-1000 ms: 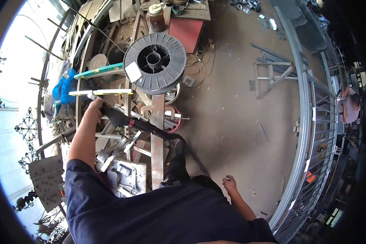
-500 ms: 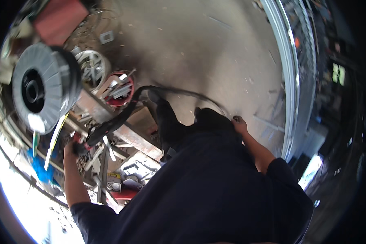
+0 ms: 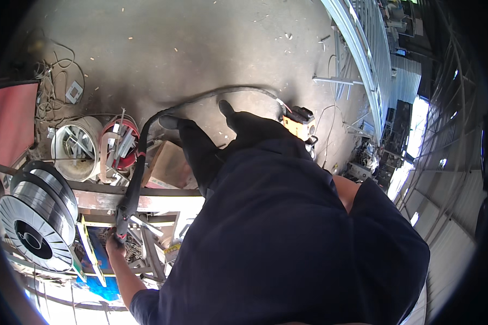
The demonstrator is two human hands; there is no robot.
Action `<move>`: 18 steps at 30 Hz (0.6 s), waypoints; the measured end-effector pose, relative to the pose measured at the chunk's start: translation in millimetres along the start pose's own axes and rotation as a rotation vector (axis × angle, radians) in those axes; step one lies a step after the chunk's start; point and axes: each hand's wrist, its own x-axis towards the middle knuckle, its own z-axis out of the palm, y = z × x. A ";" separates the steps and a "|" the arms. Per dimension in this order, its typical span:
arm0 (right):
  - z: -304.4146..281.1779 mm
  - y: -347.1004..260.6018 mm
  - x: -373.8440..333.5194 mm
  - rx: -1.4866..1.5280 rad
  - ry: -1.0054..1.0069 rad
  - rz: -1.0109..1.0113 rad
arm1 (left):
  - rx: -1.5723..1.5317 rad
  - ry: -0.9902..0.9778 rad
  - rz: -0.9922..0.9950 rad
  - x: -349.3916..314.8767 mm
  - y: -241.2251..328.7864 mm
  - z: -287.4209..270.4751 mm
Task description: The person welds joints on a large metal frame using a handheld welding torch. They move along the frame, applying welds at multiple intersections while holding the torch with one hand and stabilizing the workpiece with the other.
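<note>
My left hand [image 3: 115, 246] is closed around the end of a thick black cable [image 3: 141, 157], just below a dark, bulky fitting with red bands. The cable rises from the hand, bends past my shoes and arcs over the floor to an orange and black machine [image 3: 299, 127] on the right. A big spool of silvery wire [image 3: 43, 187] lies to the left of that hand. On my right side only part of the bare arm [image 3: 346, 192] shows; the hand is hidden behind my body.
A white bucket [image 3: 76, 146] and a red bucket [image 3: 126, 142] hold metal offcuts. Beside my leg is a cardboard box [image 3: 171, 165]. A metal frame [image 3: 160, 201] crosses in front of me. Long metal profiles [image 3: 363, 54] are stacked at the right, and loose cables [image 3: 54, 92] lie far left.
My view has turned, bringing the orange machine into sight. My left hand still grips the cable end. The right hand, earlier visible beside my hip, has gone out of sight.
</note>
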 end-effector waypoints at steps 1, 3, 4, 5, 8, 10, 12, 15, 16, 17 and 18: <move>2.0 -0.9 1.1 0.004 0.000 0.000 | 0.031 0.047 0.046 -5.3 -2.3 6.6; 3.0 -5.8 7.5 0.003 -0.005 -0.008 | -0.040 0.083 0.028 -10.8 -4.8 18.5; 1.8 -9.6 12.3 0.001 -0.011 -0.016 | -0.058 0.092 0.039 -15.5 -5.9 20.8; 0.3 -13.5 17.8 -0.001 -0.017 -0.022 | -0.044 0.087 0.057 -21.4 -7.5 22.9; -1.7 -35.8 45.3 -0.020 -0.030 -0.069 | 0.116 0.100 0.041 -63.4 -1.2 51.8; -3.1 -53.0 65.4 -0.023 -0.046 -0.107 | 0.057 0.145 0.027 -91.1 3.8 66.0; -3.3 -69.4 86.0 -0.032 -0.059 -0.145 | 0.043 0.141 0.010 -116.5 6.3 64.8; -7.3 -95.6 118.9 -0.039 -0.073 -0.211 | 0.029 0.182 0.069 -166.3 14.6 77.1; -9.2 -105.6 130.3 -0.044 -0.078 -0.234 | 0.045 0.201 0.092 -180.9 19.9 81.4; -11.2 -115.8 141.5 -0.045 -0.085 -0.258 | 0.124 0.267 0.107 -192.0 23.7 80.7; -12.9 -127.2 153.7 -0.045 -0.089 -0.284 | 0.208 0.320 0.131 -206.1 32.0 85.0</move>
